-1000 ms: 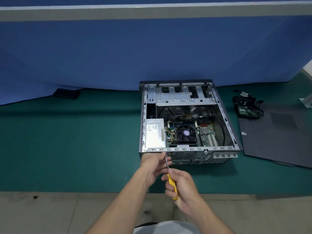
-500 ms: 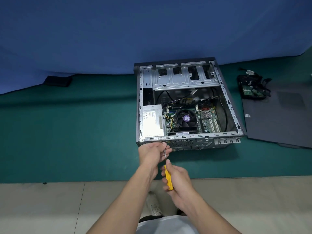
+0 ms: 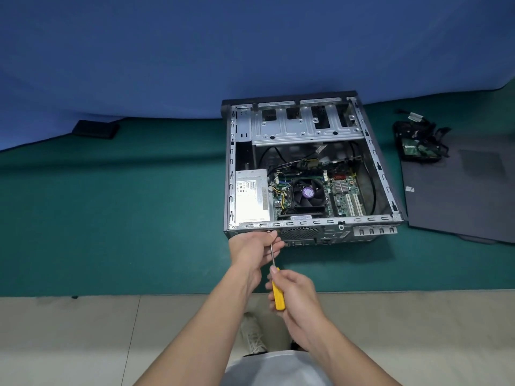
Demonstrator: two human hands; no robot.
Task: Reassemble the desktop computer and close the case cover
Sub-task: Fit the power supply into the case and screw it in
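Note:
An open desktop computer case (image 3: 373, 151) lies on its side on the green mat, its rear panel facing me. Inside it I see a silver power supply (image 3: 252, 195), a black CPU fan (image 3: 308, 194) and the green motherboard (image 3: 344, 195). My right hand (image 3: 295, 292) grips the yellow handle of a screwdriver (image 3: 278, 295). Its metal shaft reaches up to a screw at the rear panel's upper left. My left hand (image 3: 255, 245) pinches the shaft near the tip, resting against the rear panel. The dark side cover (image 3: 462, 196) lies flat to the right of the case.
A drive with a bundle of black cables (image 3: 419, 142) sits on the far corner of the side cover. A small black box (image 3: 94, 129) lies at the back left by the blue curtain (image 3: 195, 51). The green mat (image 3: 111, 213) ends at a tiled floor (image 3: 83, 338) near my feet.
The camera has tilted down and drawn closer, so the case sits higher in view. Both hands stay on the screwdriver at the rear panel screw.

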